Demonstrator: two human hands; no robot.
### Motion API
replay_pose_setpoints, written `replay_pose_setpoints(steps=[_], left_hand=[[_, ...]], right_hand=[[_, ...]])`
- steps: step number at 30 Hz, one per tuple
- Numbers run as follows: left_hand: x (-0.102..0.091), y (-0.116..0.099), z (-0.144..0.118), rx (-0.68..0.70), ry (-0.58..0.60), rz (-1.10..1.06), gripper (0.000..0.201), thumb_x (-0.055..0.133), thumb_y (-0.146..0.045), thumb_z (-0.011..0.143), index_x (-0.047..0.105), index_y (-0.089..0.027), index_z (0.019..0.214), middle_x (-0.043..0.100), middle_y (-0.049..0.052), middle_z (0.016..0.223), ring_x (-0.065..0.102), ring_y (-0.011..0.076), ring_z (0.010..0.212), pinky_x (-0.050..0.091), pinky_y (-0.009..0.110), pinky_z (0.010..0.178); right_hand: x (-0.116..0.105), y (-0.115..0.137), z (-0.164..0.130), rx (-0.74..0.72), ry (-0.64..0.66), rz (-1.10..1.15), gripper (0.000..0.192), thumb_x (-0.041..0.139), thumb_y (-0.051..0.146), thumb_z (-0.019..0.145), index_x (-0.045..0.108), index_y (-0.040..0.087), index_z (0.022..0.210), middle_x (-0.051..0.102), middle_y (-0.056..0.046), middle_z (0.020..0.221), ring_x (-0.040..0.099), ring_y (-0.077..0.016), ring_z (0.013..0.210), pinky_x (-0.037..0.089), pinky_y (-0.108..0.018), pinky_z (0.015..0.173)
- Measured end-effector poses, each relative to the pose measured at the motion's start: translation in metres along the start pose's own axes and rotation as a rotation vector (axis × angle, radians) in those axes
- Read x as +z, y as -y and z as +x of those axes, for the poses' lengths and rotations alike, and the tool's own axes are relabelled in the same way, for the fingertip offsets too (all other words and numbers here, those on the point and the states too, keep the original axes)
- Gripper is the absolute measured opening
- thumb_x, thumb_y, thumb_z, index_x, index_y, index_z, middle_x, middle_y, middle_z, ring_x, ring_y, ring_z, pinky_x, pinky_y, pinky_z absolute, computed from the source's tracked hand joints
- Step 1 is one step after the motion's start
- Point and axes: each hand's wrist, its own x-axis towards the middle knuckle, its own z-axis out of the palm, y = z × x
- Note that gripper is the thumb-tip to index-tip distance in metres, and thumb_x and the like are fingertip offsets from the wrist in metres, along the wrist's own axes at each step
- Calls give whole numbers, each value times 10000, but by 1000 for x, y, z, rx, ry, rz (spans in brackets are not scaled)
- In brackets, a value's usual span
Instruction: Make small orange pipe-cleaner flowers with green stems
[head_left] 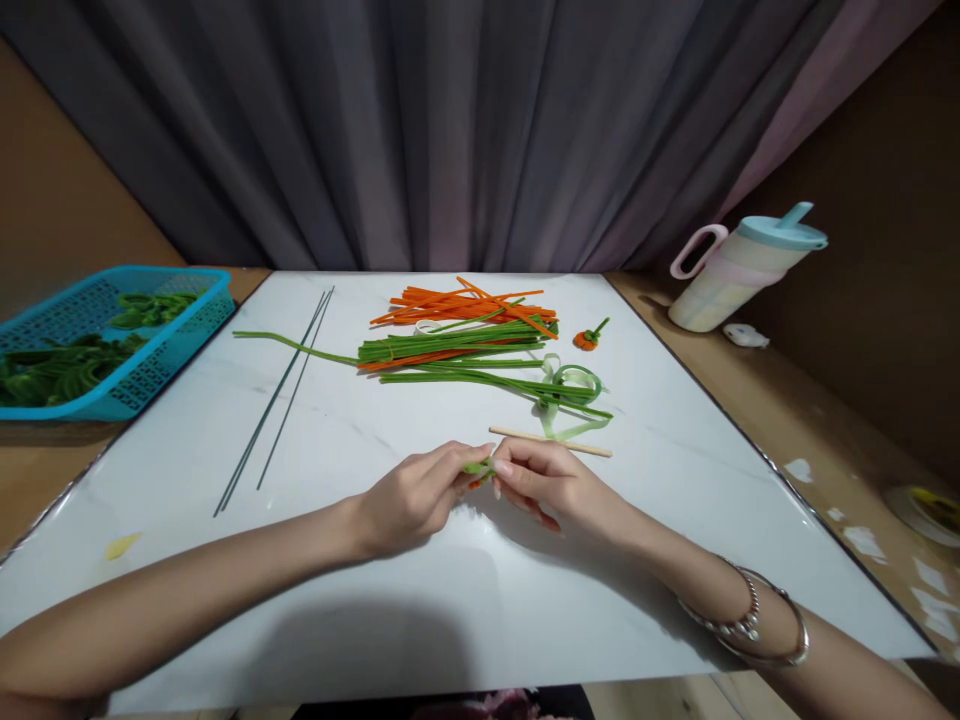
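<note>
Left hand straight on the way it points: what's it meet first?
Probably the right hand, directly ahead, just past the small green-and-orange piece at the left hand's fingertips; depth is unclear.

Just beyond the right fingers (pixel 529 480) a wooden stick (pixel 581 448) obstructs; beyond the left fingers (pixel 450 465), a hand could pass short of the green stems (pixel 457 347).

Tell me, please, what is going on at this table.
A person's left hand and right hand pinch a small green-and-orange piece between them, over the white table. Beyond lie orange pipe cleaners, green pipe cleaners and green tape. A wooden stick lies just past the right hand.
</note>
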Motion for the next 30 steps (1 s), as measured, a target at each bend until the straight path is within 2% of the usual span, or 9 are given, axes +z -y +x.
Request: replay_pose_setpoints(steps=[3, 7, 13, 17, 19, 21, 25, 28, 30], left_hand=[[1, -2, 0, -40, 13, -6, 341, 361, -85, 910, 478, -147, 1224, 644, 110, 994, 632, 154, 810, 544, 279, 732], [2, -7, 3, -138, 6, -55, 264, 365, -131, 931, 517, -127, 1147, 626, 68, 846, 571, 97, 583, 528, 228, 602], [1, -17, 6, -296, -6, -163, 206, 375, -154, 929, 575, -121, 968, 573, 4, 671, 541, 72, 503, 486, 189, 534], [0, -24, 11, -373, -17, -237, 223, 374, -185, 932, 579, -135, 859, 546, -19, 600, 527, 70, 480, 464, 186, 514], [0, -25, 12, -401, -14, -285, 234, 372, -207, 934, 581, -134, 861, 561, -9, 618, 538, 74, 493, 467, 196, 526], [-3, -24, 14, -424, 10, -356, 238, 375, -235, 935, 589, -130, 935, 582, 5, 653, 558, 87, 527, 477, 214, 556], [-19, -13, 21, -470, 165, -567, 276, 427, -268, 892, 565, -141, 1095, 640, 71, 878, 596, 137, 680, 489, 273, 641], [-33, -5, 29, -549, 217, -652, 266, 393, -230, 873, 586, -158, 1042, 615, 78, 1022, 571, 170, 870, 461, 280, 716], [-39, -2, 34, -609, 206, -554, 229, 378, -249, 893, 583, -149, 877, 593, 43, 876, 535, 144, 783, 425, 254, 671]], right_hand=[[1, 1, -1, -134, -39, -131, 314, 456, 409, 914, 497, 170, 714, 419, 64, 502, 382, -70, 421, 301, -185, 406], [2, -1, -1, -328, -136, -454, 257, 419, 282, 934, 529, 166, 734, 604, -27, 710, 532, -123, 643, 409, -235, 587], [4, -16, 2, -696, -273, -789, 195, 351, 63, 845, 468, 183, 746, 477, 3, 611, 406, -117, 527, 319, -222, 487], [7, -18, 2, -828, -318, -895, 192, 358, 26, 774, 456, 188, 740, 424, 11, 582, 346, -126, 495, 254, -248, 460], [8, -15, 1, -799, -333, -849, 187, 367, 43, 796, 456, 188, 718, 426, 15, 571, 348, -121, 488, 255, -245, 462], [7, -10, 0, -672, -321, -737, 205, 384, 96, 854, 469, 183, 689, 461, 13, 571, 384, -111, 499, 294, -228, 484], [-3, -1, 1, -410, -216, -505, 255, 436, 247, 909, 524, 163, 684, 538, 9, 597, 436, -94, 520, 319, -207, 507], [-10, 1, 4, -321, -130, -478, 269, 449, 289, 902, 537, 154, 687, 523, 20, 591, 414, -85, 514, 300, -203, 511], [-13, 0, 6, -257, -54, -509, 268, 450, 288, 895, 546, 149, 686, 514, 19, 602, 413, -86, 530, 300, -204, 525]])
